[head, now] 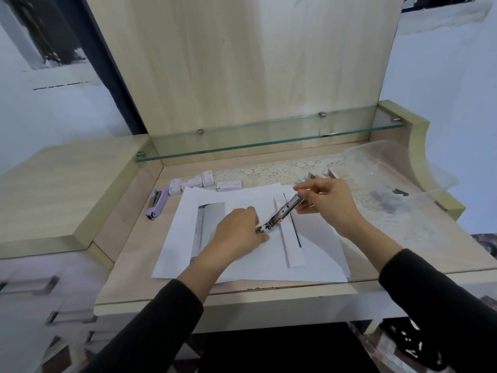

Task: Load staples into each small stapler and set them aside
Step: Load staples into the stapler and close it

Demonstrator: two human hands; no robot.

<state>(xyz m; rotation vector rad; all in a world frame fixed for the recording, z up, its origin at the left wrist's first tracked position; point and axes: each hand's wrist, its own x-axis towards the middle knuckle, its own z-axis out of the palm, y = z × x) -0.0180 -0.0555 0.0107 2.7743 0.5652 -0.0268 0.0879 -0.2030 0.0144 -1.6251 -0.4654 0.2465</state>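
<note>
**Left hand** [239,228]: fingers curled down tight over the near end of the small silver metal stapler [279,213], gripping it against the paper. The fingertips are hidden under the hand.

**Right hand** [326,201]: thumb and fingers narrowed to a pinch on the far end of the same stapler.

**Small silver metal stapler**: swung open into one long strip. It lies aslant from seven o'clock (left hand) to one o'clock (right hand), over the middle of the paper. Whether staples sit in its channel cannot be told.

**Loose white paper sheets** [215,265]: an overlapping stack under both hands, some printed with grey bands and a dark line.

**Black sleeves** [166,319]: one on each forearm, wrists bare.

**Lilac plastic stapler** [158,203]: on the desk at ten o'clock from the left hand, just beside the paper's left edge and well apart from the hand.

**Small white-and-pink staple boxes** [191,183]: four in a loose row at eleven o'clock, along the paper's far edge.

**Pastel pink and blue staplers** [321,175]: at twelve o'clock from the right hand and partly hidden behind it. Their number is unclear.

**White lace mat** [277,168]: under the pastel staplers, towards the desk's rear.

**Clear plastic tub** [419,168]: at two o'clock, on the desk's right end. The dark contents are blurred.

**Pale wood-grain desk** [129,251]: bears all of the above.

**Glass shelf** [269,141]: at twelve o'clock, above the rear of the desk.
</note>
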